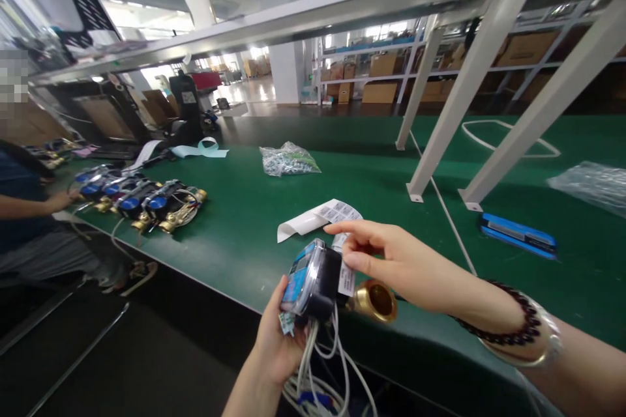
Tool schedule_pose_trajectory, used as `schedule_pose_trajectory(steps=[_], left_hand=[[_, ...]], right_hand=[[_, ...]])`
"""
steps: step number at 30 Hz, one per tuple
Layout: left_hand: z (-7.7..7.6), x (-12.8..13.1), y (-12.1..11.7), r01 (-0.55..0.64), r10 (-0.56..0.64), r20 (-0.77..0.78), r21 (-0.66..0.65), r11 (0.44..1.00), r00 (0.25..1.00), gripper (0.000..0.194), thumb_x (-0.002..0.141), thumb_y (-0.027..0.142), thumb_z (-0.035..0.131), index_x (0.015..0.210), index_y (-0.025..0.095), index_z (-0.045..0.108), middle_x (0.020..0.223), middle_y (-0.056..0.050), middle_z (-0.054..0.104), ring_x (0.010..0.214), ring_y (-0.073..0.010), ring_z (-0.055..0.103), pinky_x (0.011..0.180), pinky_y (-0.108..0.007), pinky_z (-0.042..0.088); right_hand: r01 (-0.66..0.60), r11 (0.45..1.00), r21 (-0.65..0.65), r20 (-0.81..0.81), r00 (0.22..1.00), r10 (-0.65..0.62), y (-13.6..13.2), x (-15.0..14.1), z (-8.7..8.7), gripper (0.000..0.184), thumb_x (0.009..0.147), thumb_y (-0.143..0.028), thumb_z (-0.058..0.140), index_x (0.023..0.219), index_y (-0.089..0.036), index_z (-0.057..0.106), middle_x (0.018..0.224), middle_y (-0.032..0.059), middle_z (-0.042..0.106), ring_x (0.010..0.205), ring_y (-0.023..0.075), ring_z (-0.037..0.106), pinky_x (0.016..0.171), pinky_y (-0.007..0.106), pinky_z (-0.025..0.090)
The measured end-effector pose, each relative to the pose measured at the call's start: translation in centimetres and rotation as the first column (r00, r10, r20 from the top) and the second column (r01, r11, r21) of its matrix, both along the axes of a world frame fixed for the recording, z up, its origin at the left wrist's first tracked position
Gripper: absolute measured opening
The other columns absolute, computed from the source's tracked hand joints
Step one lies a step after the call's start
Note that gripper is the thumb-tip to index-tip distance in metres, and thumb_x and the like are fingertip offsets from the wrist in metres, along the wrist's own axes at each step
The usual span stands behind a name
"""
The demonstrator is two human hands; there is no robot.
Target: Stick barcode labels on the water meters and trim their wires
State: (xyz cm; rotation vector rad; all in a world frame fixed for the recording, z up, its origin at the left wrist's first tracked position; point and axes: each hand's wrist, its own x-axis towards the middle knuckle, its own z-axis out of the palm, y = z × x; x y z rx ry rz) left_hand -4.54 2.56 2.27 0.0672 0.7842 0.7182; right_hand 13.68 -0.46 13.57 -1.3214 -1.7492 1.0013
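My left hand (281, 345) is wrapped round a meter (313, 277) with a black body, a clear cover and a blue face. A brass pipe fitting (375, 300) sticks out at its right, and a bundle of white cables (313, 365) hangs below. At the meter's right side, my right hand (374, 251) has thumb and fingers on a white printed label (347, 279); its contact with the meter is partly hidden. Just behind lies a curled sheet of labels (313, 219) on the green bench (235, 221).
Several similar meters (141, 199) stand at left, near a person's hand (61, 201). A clear bag of small parts (288, 159) lies at mid-bench. White shelf legs (460, 98) rise at right, beside a blue-and-black object (518, 234) and clear plastic (594, 184).
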Motion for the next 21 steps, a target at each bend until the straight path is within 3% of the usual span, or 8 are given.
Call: schedule_pose_trajectory(steps=[4,10,21], left_hand=[[0.1,0.0,0.2,-0.002,0.002,-0.017,-0.021,1.000,1.000,0.047,0.096,0.042,0.039,0.086,0.004,0.065,0.065,-0.012,0.070,0.049,-0.0194,0.065,0.046,-0.025,0.051],[0.4,0.0,0.1,-0.015,0.015,-0.041,-0.004,1.000,0.999,0.044,0.097,0.040,0.039,0.089,0.005,0.065,0.066,-0.011,0.071,0.052,-0.0216,0.067,0.049,-0.028,0.053],[0.1,0.0,0.1,-0.033,0.032,-0.009,-0.028,0.999,0.999,0.045,0.096,0.038,0.041,0.085,0.003,0.067,0.066,-0.013,0.072,0.050,-0.0212,0.066,0.046,-0.028,0.053]], right_hand=[[0.060,0.997,-0.043,-0.090,0.994,-0.063,1.1,-1.6,-0.9,0.038,0.077,-0.014,0.053,0.115,-0.018,0.049,0.067,-0.0053,0.053,0.060,0.0110,0.050,0.057,0.023,0.042],[0.127,0.990,-0.068,-0.119,0.984,-0.135,1.1,-2.3,-1.7,0.037,0.077,-0.011,0.052,0.112,-0.019,0.045,0.068,-0.0061,0.054,0.060,0.0107,0.049,0.058,0.023,0.041],[0.109,0.991,-0.074,-0.143,0.983,-0.119,1.0,-2.3,-1.5,0.034,0.077,-0.012,0.053,0.110,-0.019,0.045,0.069,-0.0048,0.055,0.061,0.0106,0.050,0.059,0.023,0.043]])
